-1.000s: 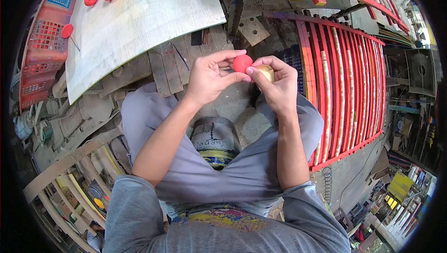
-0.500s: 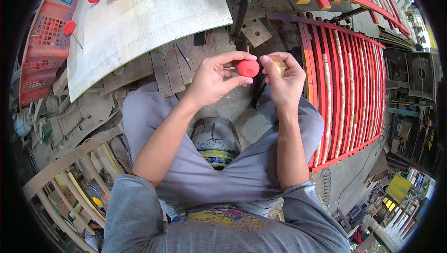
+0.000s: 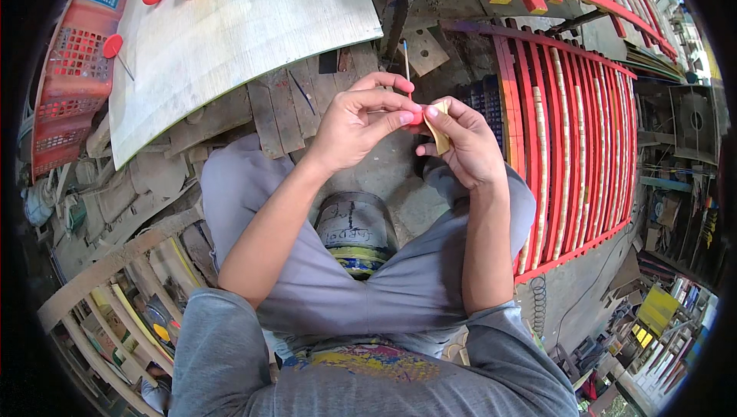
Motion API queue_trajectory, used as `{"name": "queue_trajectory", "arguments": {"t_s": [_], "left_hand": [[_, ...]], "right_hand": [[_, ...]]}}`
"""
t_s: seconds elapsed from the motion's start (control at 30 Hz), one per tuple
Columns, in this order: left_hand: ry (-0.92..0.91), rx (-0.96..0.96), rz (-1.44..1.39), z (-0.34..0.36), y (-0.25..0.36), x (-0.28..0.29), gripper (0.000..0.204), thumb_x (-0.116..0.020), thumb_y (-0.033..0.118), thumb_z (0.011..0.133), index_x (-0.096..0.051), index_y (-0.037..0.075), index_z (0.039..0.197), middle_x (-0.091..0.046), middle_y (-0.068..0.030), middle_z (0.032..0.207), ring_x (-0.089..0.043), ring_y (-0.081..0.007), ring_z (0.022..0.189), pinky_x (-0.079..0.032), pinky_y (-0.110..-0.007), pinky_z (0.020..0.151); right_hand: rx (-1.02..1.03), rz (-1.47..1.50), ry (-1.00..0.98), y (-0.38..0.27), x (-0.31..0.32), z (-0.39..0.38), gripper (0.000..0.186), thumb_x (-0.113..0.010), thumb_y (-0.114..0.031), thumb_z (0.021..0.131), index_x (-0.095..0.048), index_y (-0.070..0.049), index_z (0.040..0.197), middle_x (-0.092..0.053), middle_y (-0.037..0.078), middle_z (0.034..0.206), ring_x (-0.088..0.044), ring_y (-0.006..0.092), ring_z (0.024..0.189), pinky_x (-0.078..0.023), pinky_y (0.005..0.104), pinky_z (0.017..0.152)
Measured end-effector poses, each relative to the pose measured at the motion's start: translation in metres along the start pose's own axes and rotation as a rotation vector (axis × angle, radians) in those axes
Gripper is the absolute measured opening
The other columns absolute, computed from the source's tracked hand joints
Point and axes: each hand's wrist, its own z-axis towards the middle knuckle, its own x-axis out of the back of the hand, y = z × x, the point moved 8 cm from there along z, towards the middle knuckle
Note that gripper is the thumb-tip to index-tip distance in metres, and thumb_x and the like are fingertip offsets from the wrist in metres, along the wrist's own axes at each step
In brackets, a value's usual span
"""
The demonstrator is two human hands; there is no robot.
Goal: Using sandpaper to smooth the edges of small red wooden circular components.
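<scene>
My left hand point(image 3: 351, 127) is closed, its thumb and fingers pinching a small red rounded piece point(image 3: 417, 117) in front of me. A thin stick point(image 3: 407, 71) with a blue tip rises from that piece, pointing away from me. In my right hand point(image 3: 472, 148) is a folded tan sheet point(image 3: 440, 133) that looks like sandpaper, pressed against the piece's right side. Fingers cover most of the red piece. On the pale board at the upper left lie similar red pieces on thin rods, one of them a red disc point(image 3: 113, 46) near the board's left edge.
The pale board point(image 3: 253, 25) rests over wooden slats point(image 3: 284, 117). A red plastic crate point(image 3: 73, 94) stands at the left. Red racks point(image 3: 568, 156) holding pale ringed rods fill the right. Between my legs sits a paint-stained bucket point(image 3: 355, 225); a wooden chair back point(image 3: 115, 271) is at lower left.
The red piece has turned in my left fingers, so its stick now shows upright. My right hand has moved left, bringing the tan sheet against the piece.
</scene>
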Motion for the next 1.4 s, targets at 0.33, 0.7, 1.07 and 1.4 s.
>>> {"name": "queue_trajectory", "arguments": {"t_s": [0.33, 0.7, 1.07, 1.4], "left_hand": [[-0.109, -0.129, 0.57, -0.004, 0.011, -0.014, 0.014, -0.069, -0.003, 0.078, -0.066, 0.0, 0.091, -0.048, -0.008, 0.116, -0.059, -0.0156, 0.099, -0.052, -0.027, 0.088], [0.132, 0.18, 0.0, -0.004, -0.023, 0.002, 0.055, -0.072, -0.007, 0.074, -0.043, -0.002, 0.12, -0.058, -0.014, 0.105, -0.062, -0.0188, 0.098, -0.054, -0.032, 0.087], [0.075, 0.181, -0.272, -0.001, -0.02, -0.005, 0.046, -0.065, -0.005, 0.082, -0.045, -0.002, 0.124, -0.059, -0.0154, 0.115, -0.06, -0.0179, 0.103, -0.05, -0.031, 0.093], [0.077, 0.247, -0.273, -0.008, -0.03, -0.011, 0.044, -0.064, 0.004, 0.086, -0.05, -0.001, 0.128, -0.058, -0.0124, 0.122, -0.057, -0.0158, 0.109, -0.047, -0.029, 0.094]], "right_hand": [[0.084, -0.114, 0.084, -0.005, 0.011, 0.001, 0.014, -0.063, -0.012, 0.088, -0.06, 0.0, 0.096, -0.066, 0.008, 0.093, -0.064, 0.0117, 0.077, -0.056, 0.0255, 0.065], [0.206, -0.332, 0.232, -0.018, 0.011, -0.004, 0.02, -0.075, -0.009, 0.078, -0.062, 0.001, 0.089, -0.066, 0.005, 0.081, -0.06, 0.0064, 0.069, -0.047, 0.0181, 0.062], [0.353, -0.217, 0.254, -0.03, 0.015, -0.005, 0.017, -0.076, -0.001, 0.074, -0.062, 0.002, 0.083, -0.067, 0.008, 0.085, -0.061, 0.0093, 0.075, -0.05, 0.0225, 0.07], [0.572, -0.145, 0.075, -0.042, -0.013, -0.006, 0.019, -0.074, 0.004, 0.075, -0.056, 0.001, 0.081, -0.063, 0.014, 0.105, -0.059, 0.0116, 0.091, -0.05, 0.0258, 0.081]]}}
